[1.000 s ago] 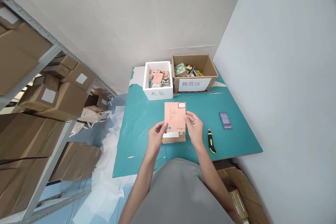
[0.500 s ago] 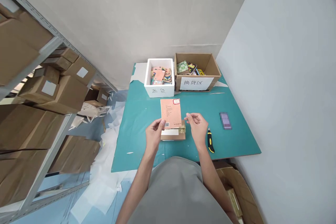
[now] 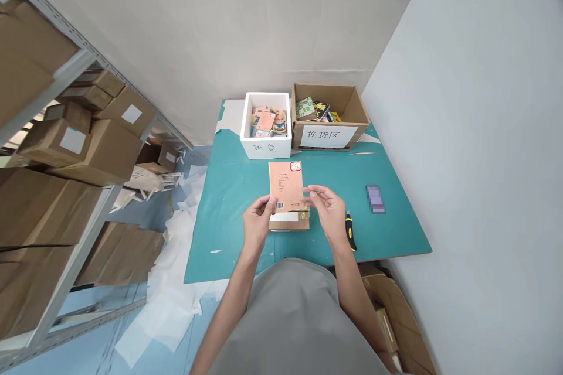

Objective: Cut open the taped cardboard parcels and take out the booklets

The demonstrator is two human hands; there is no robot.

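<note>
An orange-pink booklet, with small print, a barcode and a red-edged sticker, is pinched at its lower left corner by my left hand. My right hand is at the booklet's right edge, fingers apart and not closed on it; whether the fingertips touch it is hard to tell. Beneath the booklet a small cardboard box with a white label lies on the green table. A black and yellow utility knife lies right of my right hand.
At the table's back stand a white foam box with booklets and a cardboard box with books. A phone-like pixelated object lies on the right. Shelves of cartons stand left; an open carton is below the table's right front.
My right hand has moved left to the booklet's right edge, its fingers more spread. My left hand still holds the booklet. The whole view has shifted slightly.
</note>
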